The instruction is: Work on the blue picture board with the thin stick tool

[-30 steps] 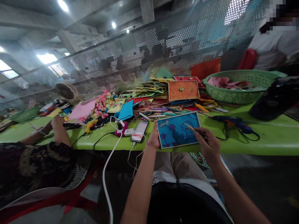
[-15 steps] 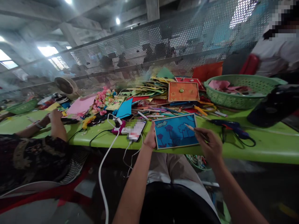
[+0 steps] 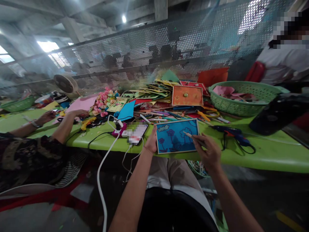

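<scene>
My left hand (image 3: pixel 151 141) is closed on the left edge of a framed blue picture (image 3: pixel 177 137), fingers behind it. Drawn flowers, a tree outline and a cloud shape show on its blue face. The picture is tilted up at the front edge of the green table (image 3: pixel 251 158). In my right hand (image 3: pixel 209 151), a slim pen (image 3: pixel 189 134) is pinched; its pale tip is over the tree outline. Whether the tip touches the surface I cannot tell. Left of my left hand lies a phone (image 3: pixel 138 133).
A purple power strip (image 3: pixel 119 129) with white cables sits beside the phone. Behind are scattered pens (image 3: pixel 161 113), stacked cards (image 3: pixel 154 90) and an orange framed picture (image 3: pixel 187 95). A glue gun (image 3: pixel 231 132) and green basket (image 3: pixel 241 100) stand right. A co-worker's hands (image 3: pixel 77 113) work at left.
The view has shifted slightly. The pen tip has moved left over the tree outline with my right hand. My left hand keeps its hold. The co-worker's hands have moved apart.
</scene>
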A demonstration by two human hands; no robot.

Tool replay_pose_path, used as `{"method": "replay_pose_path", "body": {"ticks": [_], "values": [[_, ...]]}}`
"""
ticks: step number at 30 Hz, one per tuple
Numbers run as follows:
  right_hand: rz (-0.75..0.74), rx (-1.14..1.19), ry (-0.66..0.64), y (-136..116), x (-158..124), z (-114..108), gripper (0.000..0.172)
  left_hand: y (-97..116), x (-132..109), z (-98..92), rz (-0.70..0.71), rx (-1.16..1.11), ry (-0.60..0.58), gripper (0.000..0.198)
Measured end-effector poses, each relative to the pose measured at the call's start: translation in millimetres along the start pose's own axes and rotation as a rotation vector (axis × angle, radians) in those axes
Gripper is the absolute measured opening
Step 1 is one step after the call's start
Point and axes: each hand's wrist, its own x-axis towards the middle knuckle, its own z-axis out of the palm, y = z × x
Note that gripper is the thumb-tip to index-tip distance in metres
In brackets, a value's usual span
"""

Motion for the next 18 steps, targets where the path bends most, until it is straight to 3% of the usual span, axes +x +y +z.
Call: {"method": "replay_pose_path", "body": {"ticks": [10, 15, 18], "values": [[-0.091, -0.044, -0.062, 0, -2, -2, 0.019, -4, 2, -3.7, -0.015, -0.006, -0.094, 0.055], [-0.148, -0.050, -0.029, 4, -5, 1, 0.019, -3, 8, -12.5, -0.012, 0.025, -0.108, 0.054], [-0.163, -0.035, -0.025, 5, -5, 1, 0.017, -1, 7, -11.6, -0.019, 0.030, -0.179, 0.058]]}}
